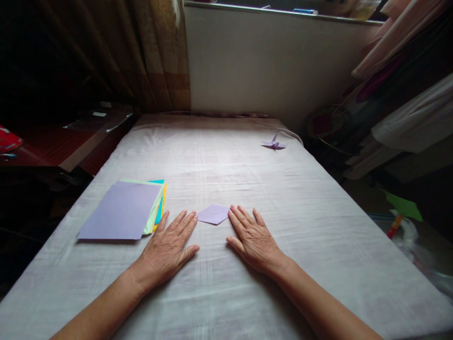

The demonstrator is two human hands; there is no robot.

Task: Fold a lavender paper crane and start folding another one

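Both my hands lie flat, palms down, on a table covered with a white cloth [247, 160]. My left hand [169, 248] is open, its fingers stretched toward a small folded lilac paper [213, 214]. My right hand [252, 241] is open too, its fingertips just right of that paper. The paper rests between the two sets of fingertips, held by neither. A stack of coloured sheets [123, 210], lilac on top, lies just left of my left hand. A folded lilac paper crane [273, 144] sits far back on the right.
A dark wooden side table [67, 141] stands to the left, curtains [155, 52] hang behind it, and a pale wall [265, 61] closes the far end. Clothes and clutter [399, 108] crowd the right side beyond the table's edge.
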